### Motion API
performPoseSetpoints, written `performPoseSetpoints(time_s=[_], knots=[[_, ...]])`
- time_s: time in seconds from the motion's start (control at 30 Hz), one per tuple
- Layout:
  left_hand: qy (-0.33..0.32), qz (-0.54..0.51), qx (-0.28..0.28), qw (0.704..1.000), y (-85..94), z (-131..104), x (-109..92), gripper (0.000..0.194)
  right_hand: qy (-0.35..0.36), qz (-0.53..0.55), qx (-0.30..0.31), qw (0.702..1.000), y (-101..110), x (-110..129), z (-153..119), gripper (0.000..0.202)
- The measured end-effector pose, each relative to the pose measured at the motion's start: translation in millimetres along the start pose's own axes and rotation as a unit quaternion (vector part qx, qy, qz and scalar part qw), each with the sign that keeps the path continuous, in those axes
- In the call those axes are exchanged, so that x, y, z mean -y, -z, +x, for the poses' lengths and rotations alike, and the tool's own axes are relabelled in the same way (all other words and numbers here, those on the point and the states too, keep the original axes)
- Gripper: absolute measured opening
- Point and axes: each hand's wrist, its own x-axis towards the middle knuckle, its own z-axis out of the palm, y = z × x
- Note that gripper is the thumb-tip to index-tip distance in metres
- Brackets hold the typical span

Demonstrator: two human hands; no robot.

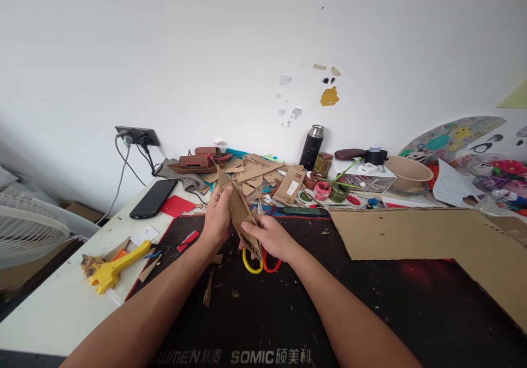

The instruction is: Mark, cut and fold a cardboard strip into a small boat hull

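A narrow folded cardboard piece (237,208), pointed at its upper end, is tilted above the black mat (247,316). My left hand (218,217) grips its upper left edge, thumb on the near face. Around its lower right side my right hand (269,236) is closed, with the thumb pressed on the inner face. Some fingers of both hands are hidden behind the cardboard. Scissors with one yellow and one red handle (272,262) lie on the mat just beneath the lower end of the piece, their blades partly hidden.
A yellow glue gun (117,266) and a black phone (153,199) lie at the left. Cardboard scraps (255,173), a model boat (197,163), a black flask (313,148) and paint jars (322,190) stand behind. A large cardboard sheet (403,233) covers the right side.
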Motion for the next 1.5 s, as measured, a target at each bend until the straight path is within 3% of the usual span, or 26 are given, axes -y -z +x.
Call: performPoseSetpoints(time_s=[0.2, 0.43, 0.5, 0.6, 0.73, 0.83, 1.0, 1.2, 1.37, 1.5], knots=[[0.102, -0.053, 0.08, 0.99, -6.4, -8.1, -2.2, 0.043, -0.003, 0.005, 0.012, 1.0, 1.7, -0.9, -1.3, 0.04], [-0.011, -0.027, -0.063, 0.998, -1.2, -1.6, -1.4, 0.037, 0.017, 0.001, -0.002, 1.0, 2.6, 1.8, -0.1, 0.044], [-0.035, -0.04, -0.123, 0.991, 5.2, 6.5, -1.7, 0.04, 0.029, -0.01, -0.027, 0.999, 2.6, 1.9, 0.2, 0.046], [-0.062, -0.067, -0.165, 0.982, 14.2, 17.3, 0.5, 0.044, 0.077, -0.043, -0.093, 0.992, 2.7, 2.7, -0.4, 0.042], [-0.106, -0.041, -0.186, 0.976, 21.6, 22.5, 7.2, 0.046, 0.161, -0.1, -0.162, 0.969, 2.7, 4.4, -3.3, 0.031], [-0.144, 0.032, -0.192, 0.97, 24.4, 20.1, 10.4, 0.05, 0.188, -0.165, -0.171, 0.953, 1.3, 2.8, -4.9, 0.027], [-0.207, 0.134, -0.186, 0.951, 20.7, 11.2, 6.7, 0.055, 0.157, -0.279, -0.166, 0.933, -2.9, 0.2, -6.8, 0.029], [-0.242, 0.158, -0.161, 0.944, 11.9, 2.6, 3.7, 0.055, 0.118, -0.33, -0.155, 0.924, -6.9, 4.6, -9.3, 0.035], [-0.223, 0.133, -0.167, 0.951, 11.5, 0.9, 2.6, 0.051, 0.12, -0.322, -0.157, 0.926, -8.3, 2.4, -6.7, 0.026], [-0.139, 0.064, -0.155, 0.976, 13.3, 5.6, 0.1, 0.044, 0.133, -0.284, -0.148, 0.938, -9.9, 1.6, -6.8, 0.022]])
